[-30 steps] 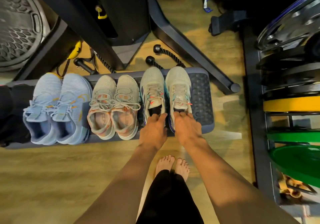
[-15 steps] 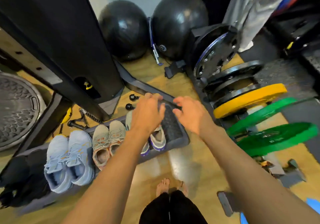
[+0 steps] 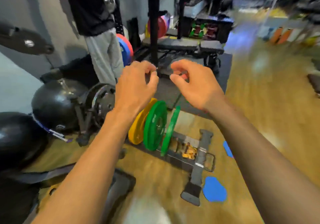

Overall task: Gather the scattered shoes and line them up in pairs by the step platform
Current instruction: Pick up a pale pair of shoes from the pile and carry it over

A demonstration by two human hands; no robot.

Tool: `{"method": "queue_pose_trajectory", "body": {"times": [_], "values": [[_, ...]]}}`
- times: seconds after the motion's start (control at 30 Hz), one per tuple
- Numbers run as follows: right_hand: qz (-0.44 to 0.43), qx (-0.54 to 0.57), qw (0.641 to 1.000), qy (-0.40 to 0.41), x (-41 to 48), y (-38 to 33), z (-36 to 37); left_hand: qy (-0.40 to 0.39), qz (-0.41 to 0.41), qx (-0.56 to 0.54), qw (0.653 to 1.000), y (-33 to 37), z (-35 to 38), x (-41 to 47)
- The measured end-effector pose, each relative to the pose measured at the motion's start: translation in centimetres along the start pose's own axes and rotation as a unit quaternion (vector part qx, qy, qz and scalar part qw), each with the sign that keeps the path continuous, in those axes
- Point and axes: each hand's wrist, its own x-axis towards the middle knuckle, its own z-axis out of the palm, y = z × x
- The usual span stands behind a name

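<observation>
Both bare forearms extend forward from the lower corners of the view and converge toward the centre. The left hand [image 3: 136,83] is raised with its back to the camera, fingers loosely curled, holding nothing. The right hand [image 3: 195,83] is level with it and just beside it, fingers likewise loosely curled and empty. The hands do not touch.

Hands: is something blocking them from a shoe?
No shoe shows in this view, so nothing can be called a blocker. The left hand and right hand are raised, fingers loosely curled, holding nothing, with green weight plates below.
</observation>
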Motion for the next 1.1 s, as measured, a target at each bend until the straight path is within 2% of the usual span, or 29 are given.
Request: {"method": "queue_pose_trajectory", "body": {"times": [0.17,0.3,0.57,0.67,0.77,0.93,1.1], "values": [[0.102,-0.005,0.983,0.154,-10.5,8.9,-15.7,-0.068,0.113,-0.097,0.986,19.1,7.7,-0.8],[0.175,-0.053,0.958,0.222,-18.7,14.0,-26.5,-0.112,0.202,-0.147,0.962,32.6,12.6,-2.8],[0.296,-0.117,0.880,0.353,-32.7,24.1,-42.7,-0.193,0.368,-0.214,0.884,57.3,22.5,-7.7],[0.328,-0.140,0.846,0.396,-37.4,28.5,-47.5,-0.209,0.404,-0.238,0.858,65.2,26.6,-8.8],[0.363,-0.149,0.810,0.436,-41.7,32.9,-52.2,-0.231,0.429,-0.299,0.820,73.1,31.1,-10.0],[0.432,-0.209,0.735,0.479,-49.2,38.3,-60.1,-0.318,0.443,-0.382,0.746,87.3,37.9,-14.5],[0.488,-0.250,0.663,0.509,-57.6,43.1,-67.7,-0.389,0.472,-0.420,0.670,100.4,43.0,-21.6]]}}
